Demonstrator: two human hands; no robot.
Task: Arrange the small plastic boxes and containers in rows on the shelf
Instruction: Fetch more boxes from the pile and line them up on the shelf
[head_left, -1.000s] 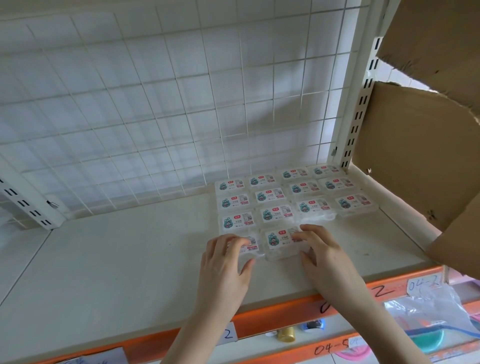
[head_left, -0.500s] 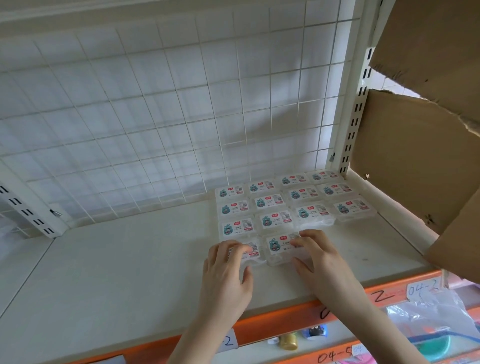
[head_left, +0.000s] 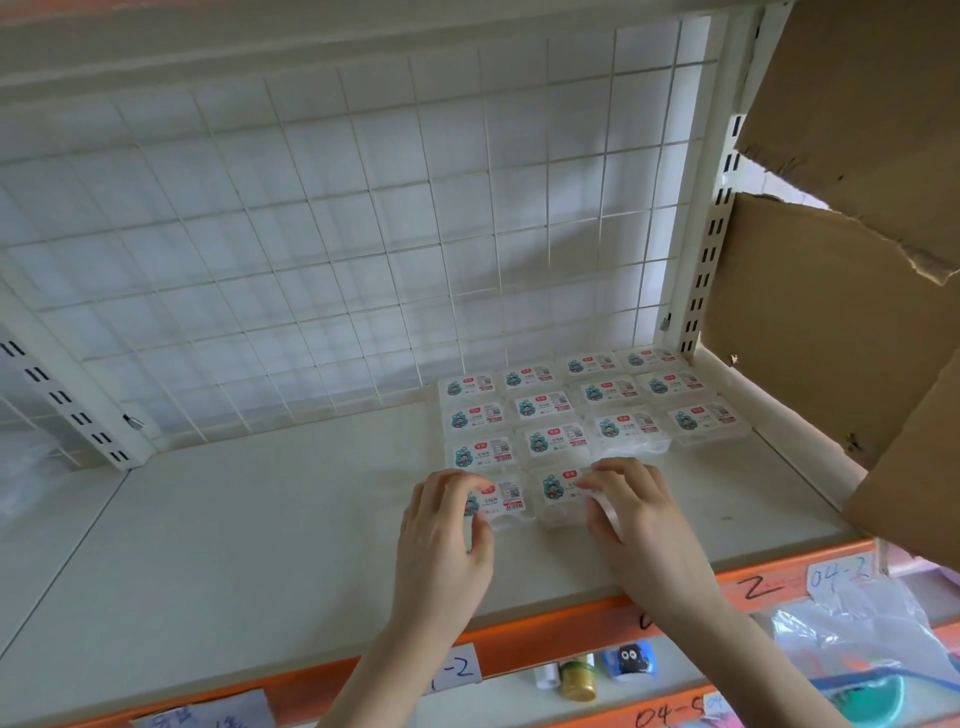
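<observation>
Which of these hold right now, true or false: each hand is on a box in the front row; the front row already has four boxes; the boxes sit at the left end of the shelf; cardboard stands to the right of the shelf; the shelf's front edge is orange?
1. Each hand is on a front-row box. True: the left hand holds the front-left box, and the right hand holds the front-right box.
2. The front row already has four boxes. False: only two boxes sit there; the rows behind hold four each.
3. The boxes sit at the shelf's left end. False: they are grouped at the right end of the shelf.
4. Cardboard stands to the right. True.
5. The front edge is orange. True.
</observation>
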